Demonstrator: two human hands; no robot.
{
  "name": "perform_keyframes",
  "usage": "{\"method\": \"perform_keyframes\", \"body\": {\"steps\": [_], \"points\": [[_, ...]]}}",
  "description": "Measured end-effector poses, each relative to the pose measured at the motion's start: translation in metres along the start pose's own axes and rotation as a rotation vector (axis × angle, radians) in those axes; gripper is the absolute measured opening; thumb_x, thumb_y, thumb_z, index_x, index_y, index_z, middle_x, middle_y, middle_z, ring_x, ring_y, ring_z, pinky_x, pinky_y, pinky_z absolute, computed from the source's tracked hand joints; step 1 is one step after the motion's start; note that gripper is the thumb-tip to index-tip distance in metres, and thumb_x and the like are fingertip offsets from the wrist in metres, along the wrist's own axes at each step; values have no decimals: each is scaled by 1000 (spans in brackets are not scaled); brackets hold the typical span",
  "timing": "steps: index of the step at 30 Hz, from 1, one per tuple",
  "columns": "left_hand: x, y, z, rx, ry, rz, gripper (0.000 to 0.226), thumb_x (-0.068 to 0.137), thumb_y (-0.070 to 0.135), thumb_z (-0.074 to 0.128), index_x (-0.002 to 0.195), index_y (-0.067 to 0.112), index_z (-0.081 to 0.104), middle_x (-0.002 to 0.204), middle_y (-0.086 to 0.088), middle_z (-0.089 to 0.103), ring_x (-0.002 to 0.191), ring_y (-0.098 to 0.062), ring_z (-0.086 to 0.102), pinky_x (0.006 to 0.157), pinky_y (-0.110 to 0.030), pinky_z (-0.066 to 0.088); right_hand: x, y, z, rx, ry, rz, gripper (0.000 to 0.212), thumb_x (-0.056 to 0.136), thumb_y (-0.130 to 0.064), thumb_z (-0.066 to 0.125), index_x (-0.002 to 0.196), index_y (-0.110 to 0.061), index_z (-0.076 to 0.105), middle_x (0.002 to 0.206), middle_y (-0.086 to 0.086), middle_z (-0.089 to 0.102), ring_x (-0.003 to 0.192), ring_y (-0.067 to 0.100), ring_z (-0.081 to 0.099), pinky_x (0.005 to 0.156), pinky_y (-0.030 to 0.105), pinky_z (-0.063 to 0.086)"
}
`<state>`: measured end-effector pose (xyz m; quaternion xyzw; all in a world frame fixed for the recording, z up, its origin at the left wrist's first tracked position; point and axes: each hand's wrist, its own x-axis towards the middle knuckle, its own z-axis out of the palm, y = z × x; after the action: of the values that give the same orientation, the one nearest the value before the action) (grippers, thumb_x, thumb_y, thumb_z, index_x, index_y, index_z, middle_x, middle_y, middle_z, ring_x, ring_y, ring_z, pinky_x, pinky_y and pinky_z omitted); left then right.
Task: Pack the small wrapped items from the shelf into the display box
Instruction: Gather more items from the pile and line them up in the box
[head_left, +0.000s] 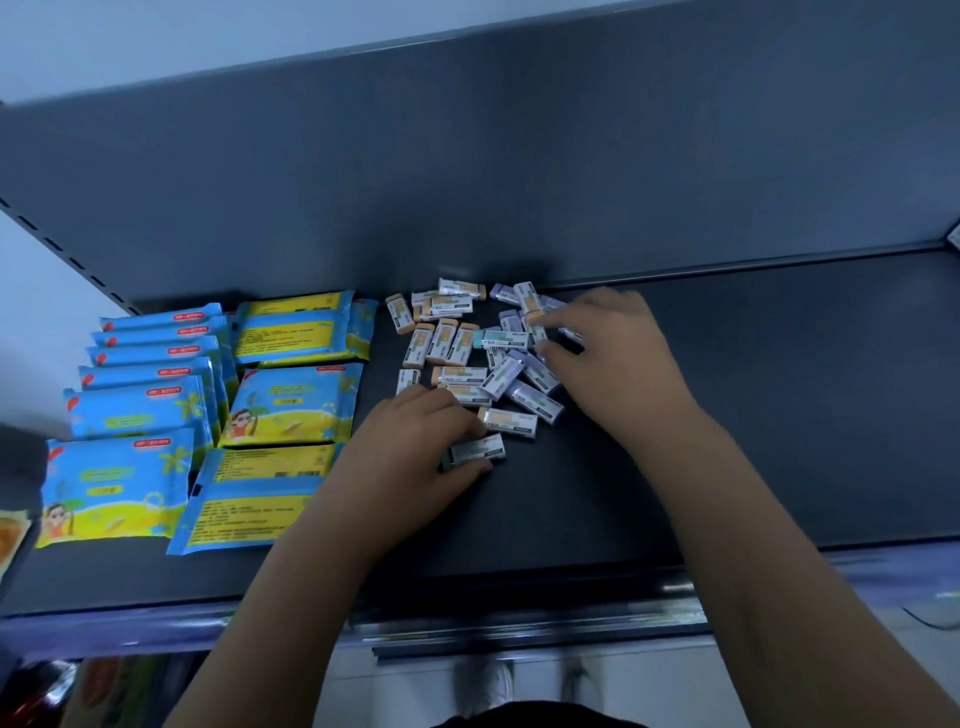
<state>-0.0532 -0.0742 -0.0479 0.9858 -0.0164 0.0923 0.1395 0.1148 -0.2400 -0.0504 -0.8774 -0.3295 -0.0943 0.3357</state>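
Note:
Several small wrapped items (467, 343), orange, purple and green with white sleeves, lie scattered on the dark shelf (779, 405) near its back wall. My left hand (415, 447) pinches a green one (475, 451) between thumb and fingers at the front of the pile. My right hand (608, 353) reaches into the pile's right side, its fingertips curled around purple items (540, 332); whether it holds one is blurred. No display box is in view.
Blue and yellow wipe packs (208, 405) lie in rows on the shelf's left half. The shelf's front edge rail (519, 618) runs below my forearms. A white upright (31, 322) stands at the far left.

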Motion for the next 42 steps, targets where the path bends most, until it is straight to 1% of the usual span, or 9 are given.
{"method": "perform_keyframes", "body": {"steps": [6, 10, 17, 21, 24, 29, 33, 39, 42], "points": [[-3, -1, -7, -44, -50, -46, 29, 83, 28, 76, 111, 22, 72, 105, 5, 63, 101, -19, 57, 84, -38, 52, 26, -18, 15, -203, -237, -22, 23, 89, -39, 63, 92, -20, 75, 97, 3, 56, 109, 28, 46, 91, 40, 46], [-2, -2, -9, -87, -65, -83, 29, 85, 28, 75, 112, 20, 73, 105, 5, 63, 104, -17, 57, 88, -38, 51, 39, -23, 14, -199, -328, -16, 19, 88, -40, 65, 96, -27, 75, 96, -1, 53, 108, 25, 48, 88, 40, 48], [-6, -5, -16, -137, -4, -70, 23, 82, 28, 75, 104, 24, 72, 99, 10, 61, 96, -10, 57, 80, -32, 51, 66, -33, 8, -220, -543, -86, 17, 81, -29, 74, 97, -27, 77, 93, -9, 62, 72, 9, 58, 71, 34, 54], [-6, -5, -25, -213, 32, -72, 19, 80, 29, 74, 98, 27, 69, 97, 15, 60, 94, -6, 57, 79, -32, 51, 66, -44, 15, -330, -628, -217, 15, 79, -18, 71, 93, -18, 75, 92, 0, 68, 83, 19, 63, 73, 37, 55], [-5, -6, -30, -148, 84, -74, 22, 81, 38, 70, 102, 32, 70, 98, 19, 65, 94, -6, 58, 76, -34, 52, 60, -48, 16, -339, -582, -268, 11, 79, -18, 66, 87, -13, 71, 89, 5, 66, 81, 22, 61, 70, 37, 52], [3, -7, -39, -61, 164, -62, 28, 83, 47, 59, 103, 33, 70, 98, 18, 67, 89, -10, 59, 68, -36, 53, 29, -44, -8, -119, -306, -197, 10, 86, -25, 67, 90, -17, 71, 89, -4, 59, 87, 15, 57, 78, 36, 50], [19, -1, -46, -35, 177, -40, 30, 84, 45, 51, 102, 30, 69, 94, 13, 65, 85, -14, 60, 66, -36, 52, -3, -36, -36, 81, -134, -110, 25, 81, -20, 79, 105, -21, 76, 91, -12, 63, 81, 3, 57, 76, 20, 46], [45, 15, -37, -37, 217, -7, 25, 86, 33, 58, 106, 23, 71, 95, 10, 64, 90, -16, 60, 72, -35, 53, -21, -3, -69, 90, -87, -70, 24, 76, -14, 82, 99, -22, 78, 89, -13, 65, 79, 2, 61, 74, 16, 48], [59, 31, -29, -26, 195, -8, 25, 86, 33, 60, 107, 24, 70, 96, 10, 63, 89, -15, 60, 72, -35, 52, -27, 21, -84, 60, -108, -68, 24, 77, -13, 80, 98, -24, 78, 91, -13, 64, 80, 3, 60, 74, 24, 51]]}}
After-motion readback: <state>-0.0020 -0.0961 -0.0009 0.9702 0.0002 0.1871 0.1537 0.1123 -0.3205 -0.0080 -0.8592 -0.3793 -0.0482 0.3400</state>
